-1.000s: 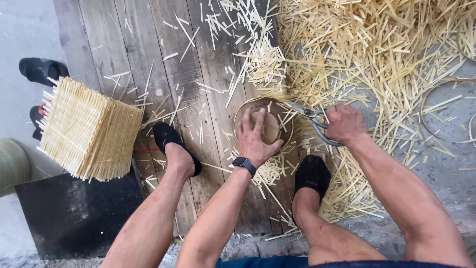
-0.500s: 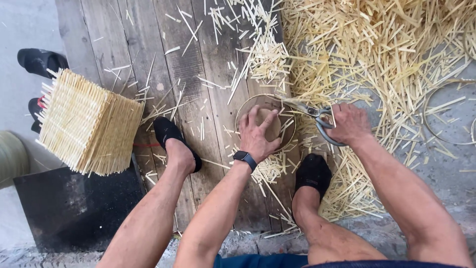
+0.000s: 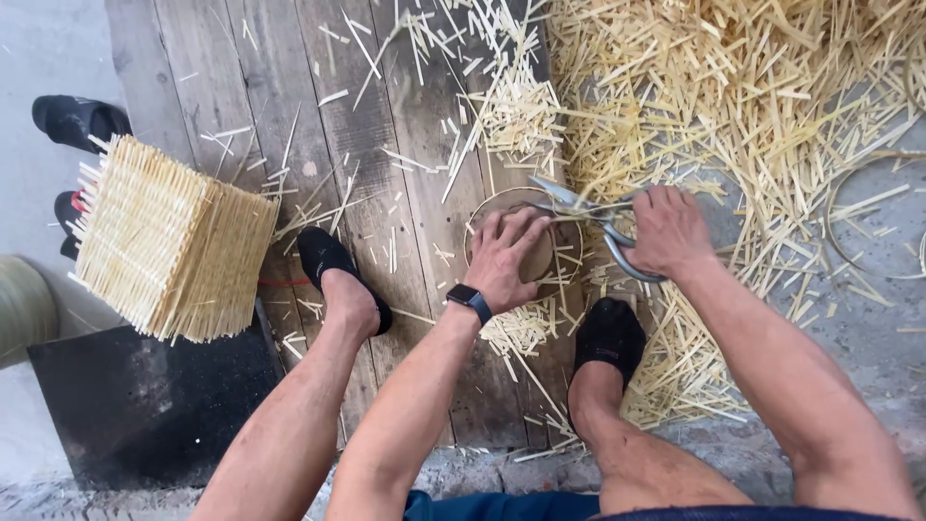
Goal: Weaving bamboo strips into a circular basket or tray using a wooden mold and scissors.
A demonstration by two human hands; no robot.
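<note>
Floor: weathered grey wooden planks (image 3: 241,77) with concrete at the right and bottom edges, seen from above between the person's two bare legs in black slip-on shoes (image 3: 328,260).
Change: compared with a second ago, the left hand (image 3: 506,256) has slid a little and its fingers have spread wider over the small round piece (image 3: 535,253); the scissors have swung so their blades now point left across the top of that piece rather than lying off to its right.
Meaning: judging by this, trimming at the piece's rim looks under way, with the piece pinned flat for the cut.
Left hand: palm down, fingers splayed and pressing on the round piece; a dark watch sits on the wrist.
Right hand (image 3: 666,232): fingers clenched through the handles of the metal scissors (image 3: 588,207); whether the blades are closed I cannot tell.
Round piece: tan, flat, disc-like, ringed by a thin bent hoop, lying on the planks between the feet and mostly hidden under the hand.
Surroundings: pale bamboo slivers (image 3: 752,106) heaped thickly at the right and scattered across the boards; a woven bamboo box (image 3: 169,241) lies tilted at the left, well apart.
</note>
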